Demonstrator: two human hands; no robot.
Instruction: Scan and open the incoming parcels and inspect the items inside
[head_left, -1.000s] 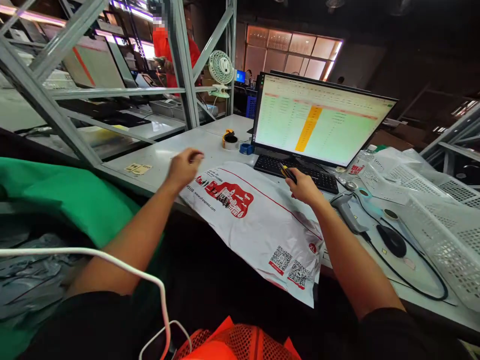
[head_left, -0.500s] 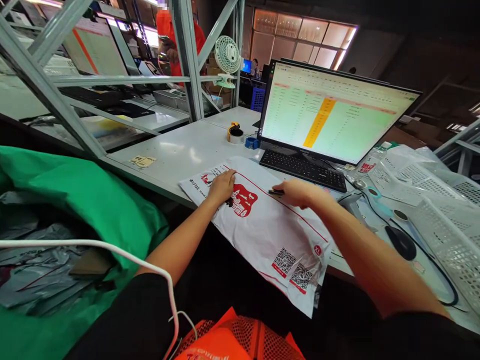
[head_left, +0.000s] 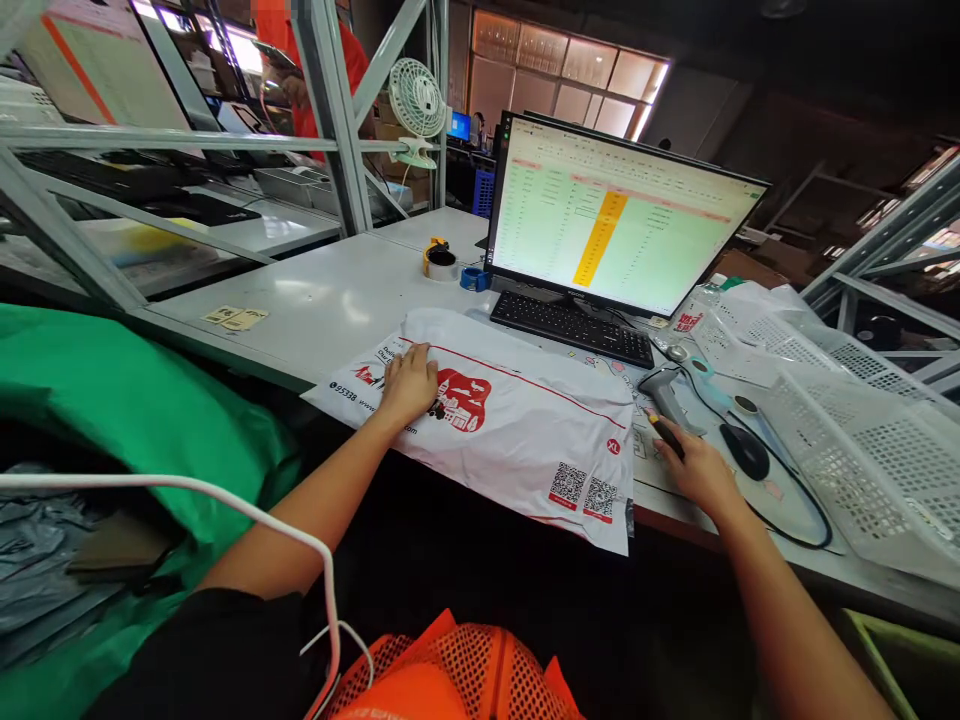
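Observation:
A white plastic mailing bag (head_left: 517, 430) with red print and QR codes lies across the front of the desk, its near edge hanging over. My left hand (head_left: 409, 385) rests on its left part, palm down with the fingers laid out. To the right of the bag, my right hand (head_left: 701, 470) is closed around a black and yellow box cutter (head_left: 666, 436); whether its blade is out I cannot tell. Just beyond that hand lies a grey barcode scanner (head_left: 671, 398), and a black mouse (head_left: 744, 452) is at its right.
A monitor (head_left: 615, 215) and black keyboard (head_left: 574, 328) stand behind the bag. White perforated baskets (head_left: 862, 450) line the right side. Tape rolls (head_left: 440, 262) sit farther back. A green sack (head_left: 135, 400) and white cable (head_left: 187, 485) are at the left.
My right hand has moved off the bag to the right and nearer the desk edge, carrying the box cutter. The bag lies flatter, with my left hand still on it. The view has turned right.

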